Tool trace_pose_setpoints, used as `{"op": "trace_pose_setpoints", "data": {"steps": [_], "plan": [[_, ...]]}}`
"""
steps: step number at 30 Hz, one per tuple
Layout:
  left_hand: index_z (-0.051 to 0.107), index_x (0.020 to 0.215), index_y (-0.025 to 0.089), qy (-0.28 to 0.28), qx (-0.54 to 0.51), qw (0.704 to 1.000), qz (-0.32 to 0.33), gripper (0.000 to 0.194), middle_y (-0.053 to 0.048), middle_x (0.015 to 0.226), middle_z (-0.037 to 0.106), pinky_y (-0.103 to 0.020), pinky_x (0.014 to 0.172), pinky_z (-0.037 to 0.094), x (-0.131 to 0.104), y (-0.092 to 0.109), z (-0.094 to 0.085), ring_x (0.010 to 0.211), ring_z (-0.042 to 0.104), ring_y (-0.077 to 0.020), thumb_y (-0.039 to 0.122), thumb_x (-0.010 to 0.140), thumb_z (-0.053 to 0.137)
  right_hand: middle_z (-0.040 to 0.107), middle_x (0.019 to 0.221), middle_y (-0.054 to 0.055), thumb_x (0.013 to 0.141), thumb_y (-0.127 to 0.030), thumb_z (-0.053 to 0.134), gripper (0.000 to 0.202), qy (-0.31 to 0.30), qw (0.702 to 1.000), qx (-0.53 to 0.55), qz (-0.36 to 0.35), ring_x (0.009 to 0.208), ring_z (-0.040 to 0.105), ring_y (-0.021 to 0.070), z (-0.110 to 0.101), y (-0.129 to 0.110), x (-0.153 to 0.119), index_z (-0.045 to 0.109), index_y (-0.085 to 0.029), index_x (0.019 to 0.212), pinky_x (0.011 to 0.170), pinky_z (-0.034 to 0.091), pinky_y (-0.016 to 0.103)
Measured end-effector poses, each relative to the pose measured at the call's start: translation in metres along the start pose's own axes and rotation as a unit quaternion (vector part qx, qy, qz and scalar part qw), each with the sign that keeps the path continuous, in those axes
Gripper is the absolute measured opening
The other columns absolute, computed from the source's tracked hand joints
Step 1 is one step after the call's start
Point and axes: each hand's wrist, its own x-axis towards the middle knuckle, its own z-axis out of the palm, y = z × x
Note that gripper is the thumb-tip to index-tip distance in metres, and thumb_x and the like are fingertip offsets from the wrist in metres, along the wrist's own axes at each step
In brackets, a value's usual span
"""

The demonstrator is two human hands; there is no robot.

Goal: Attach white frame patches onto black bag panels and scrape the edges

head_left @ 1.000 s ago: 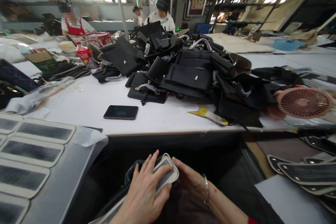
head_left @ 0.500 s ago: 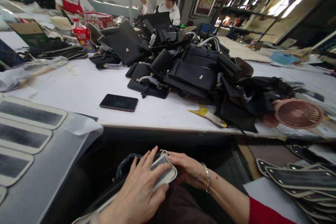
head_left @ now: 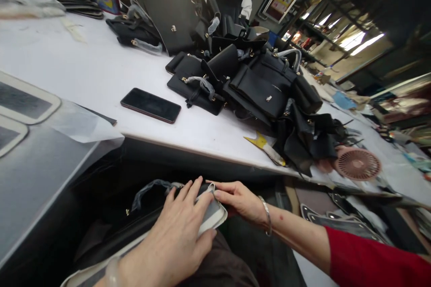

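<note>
A grey panel with a whitish border (head_left: 218, 219) lies slantwise over my lap, along a black bag (head_left: 141, 222). The bag's handle (head_left: 148, 188) is wrapped in clear plastic and sticks out on the left. My left hand (head_left: 178, 224) rests flat on the panel with its fingers spread and the thumb apart, hiding much of it. At the panel's far end, my right hand (head_left: 240, 202) pinches the rim between thumb and fingers. The underside of the panel and some right fingertips are hidden.
Black bags (head_left: 259, 85) are heaped on the white table (head_left: 84, 67). Nearer lie a phone (head_left: 151, 105), a yellow-handled tool (head_left: 264, 145) and a pink fan (head_left: 358, 163). White-bordered panels (head_left: 27, 98) lie at left, others with studs (head_left: 336, 219) at right. A person (head_left: 245, 0) is at the back.
The view has tilted and turned, so the table now slopes down to the right. Both hands keep nearly the same hold, with the right fingers closer on the panel's end.
</note>
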Motion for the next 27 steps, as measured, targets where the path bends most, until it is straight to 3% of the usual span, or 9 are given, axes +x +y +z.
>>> {"op": "trace_pose_setpoints", "data": {"steps": [3,8,12,16,23,27], "plan": [[0.048,0.133,0.024,0.009,-0.013,1.000,-0.007,0.057,-0.010,0.157,0.028,-0.056,0.117,0.019,0.000,0.001,-0.001,0.145,0.024,-0.0270,0.032,0.077,0.050,0.070,0.090,0.003,0.072,-0.051,0.079,0.064,0.030,0.999,0.012,-0.019,0.069,0.059,0.0128,0.006,0.004,0.002,0.063,-0.023,0.127,0.062,0.047,0.022],[0.055,0.113,0.022,0.067,0.010,0.998,-0.005,0.038,-0.009,0.151,0.040,-0.058,0.118,0.015,-0.003,0.006,0.004,0.145,0.024,-0.0231,0.026,0.076,0.046,0.069,0.101,0.003,0.070,-0.050,0.081,0.066,0.059,0.990,0.094,-0.092,0.067,0.055,0.0088,0.016,0.023,0.004,0.061,-0.028,0.128,0.061,0.043,0.020],[0.056,0.106,0.021,0.105,0.039,0.994,-0.010,0.033,-0.010,0.148,0.044,-0.060,0.117,0.012,-0.007,0.010,0.011,0.144,0.028,-0.0236,0.025,0.074,0.046,0.068,0.108,0.005,0.067,-0.057,0.080,0.077,0.069,0.981,0.165,-0.074,0.072,0.057,0.0131,0.024,0.032,-0.001,0.055,-0.030,0.134,0.062,0.047,0.026],[0.056,0.106,0.022,0.126,0.058,0.990,-0.030,0.033,-0.009,0.148,0.043,-0.065,0.115,0.012,-0.011,0.017,0.015,0.142,0.031,-0.0263,0.023,0.074,0.046,0.066,0.116,0.006,0.065,-0.060,0.079,0.077,0.068,0.969,0.218,-0.093,0.091,0.059,0.0212,0.033,0.034,-0.010,0.057,-0.029,0.131,0.064,0.048,0.028],[0.061,0.092,0.024,0.129,0.038,0.989,-0.064,0.022,-0.009,0.146,0.047,-0.061,0.113,0.017,-0.008,0.021,0.018,0.141,0.034,-0.0252,0.024,0.073,0.051,0.057,0.135,0.004,0.080,-0.054,0.069,0.060,0.032,0.945,0.286,-0.155,0.123,0.049,0.0260,0.035,0.054,-0.024,0.055,-0.031,0.134,0.088,0.048,0.035],[0.063,0.087,0.025,0.124,0.023,0.990,-0.070,0.016,-0.008,0.144,0.049,-0.060,0.112,0.017,-0.004,0.019,0.018,0.140,0.035,-0.0242,0.026,0.074,0.053,0.051,0.142,0.002,0.088,-0.046,0.064,0.054,-0.028,0.934,0.278,-0.224,0.131,0.045,0.0236,0.032,0.073,-0.024,0.048,-0.037,0.139,0.110,0.033,0.042]]}}
